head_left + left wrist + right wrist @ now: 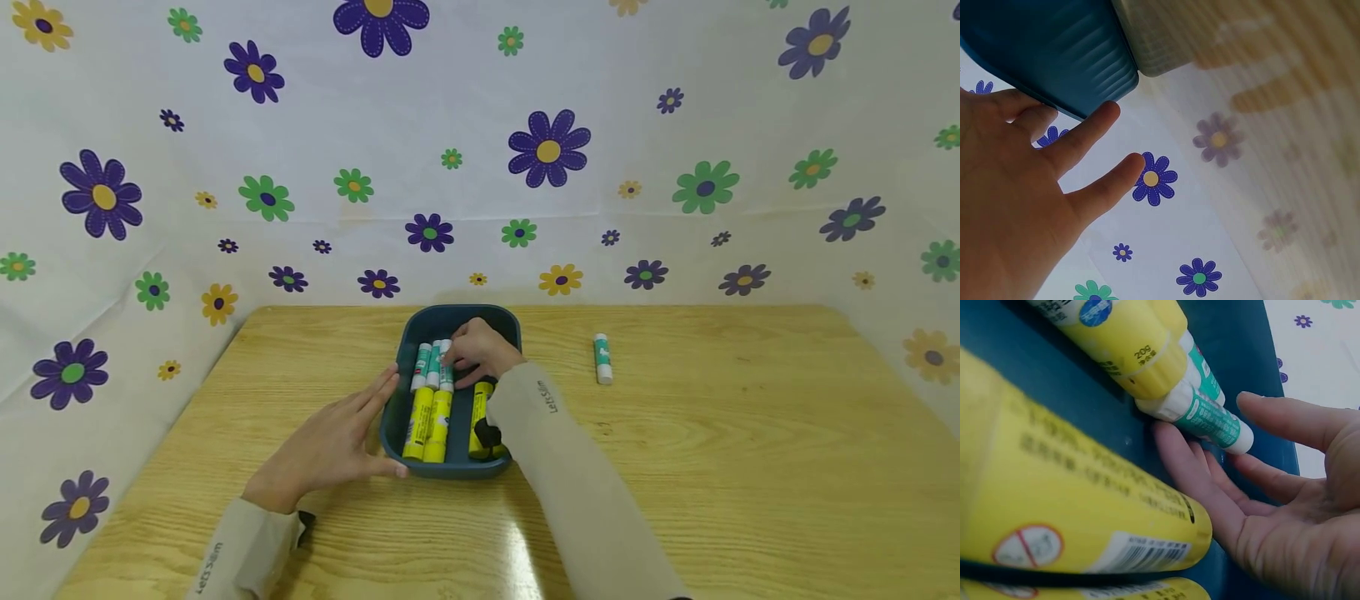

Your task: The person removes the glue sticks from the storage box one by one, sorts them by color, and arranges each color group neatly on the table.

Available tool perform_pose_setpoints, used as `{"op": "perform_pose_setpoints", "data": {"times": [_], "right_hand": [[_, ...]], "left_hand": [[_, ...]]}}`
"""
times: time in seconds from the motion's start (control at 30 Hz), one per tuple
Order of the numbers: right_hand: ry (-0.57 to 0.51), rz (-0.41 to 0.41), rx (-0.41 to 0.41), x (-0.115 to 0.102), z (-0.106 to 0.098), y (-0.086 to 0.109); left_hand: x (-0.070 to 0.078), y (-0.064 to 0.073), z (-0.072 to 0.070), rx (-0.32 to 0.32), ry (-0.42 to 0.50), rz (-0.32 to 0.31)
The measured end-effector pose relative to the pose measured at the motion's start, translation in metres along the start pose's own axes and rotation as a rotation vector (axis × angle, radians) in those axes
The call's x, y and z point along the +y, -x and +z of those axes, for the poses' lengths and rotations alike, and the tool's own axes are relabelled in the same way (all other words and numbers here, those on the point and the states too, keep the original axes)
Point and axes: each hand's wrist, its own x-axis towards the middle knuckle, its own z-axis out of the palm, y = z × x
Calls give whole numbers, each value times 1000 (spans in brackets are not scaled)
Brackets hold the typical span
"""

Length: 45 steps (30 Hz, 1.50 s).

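Observation:
A dark blue-green tray (463, 472) stands on the table with glue sticks in it. White-and-teal glue sticks (422, 367) lie side by side in its far left part, in front of them yellow glue sticks (418, 425). Another yellow glue stick (480, 417) lies at the right, partly hidden by the right sleeve. My left hand (330, 442) rests on the tray's left side, fingers spread and thumb at the near corner. Inside the tray, my right hand (483, 348) has its fingers against the rightmost teal glue stick (1213, 422); its thumb (1291, 419) is held apart from it.
One white-and-teal glue stick (603, 358) lies alone on the wooden table (750, 433), right of the tray. A white cloth (465, 108) with printed flowers hangs behind the table and along its sides.

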Motion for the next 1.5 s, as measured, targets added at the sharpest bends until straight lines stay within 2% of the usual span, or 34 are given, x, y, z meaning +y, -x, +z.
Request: {"op": "perform_pose_setpoints", "data": {"times": [0.47,0.67,0.9,1.2,1.5], "right_hand": [[45,-12,-52,2,3,-2],[34,-42,-19,1,2,-1],[10,-69,25,-6,-7,2],[29,-119,15,-25,-17,12],[47,-176,17,-30,-35,22]], "left_hand": [[0,0,0,2,12,-2],[0,0,0,15,16,17],[0,0,0,8,15,4],[0,0,-1,0,10,-12],[0,2,0,6,11,-8]]}}
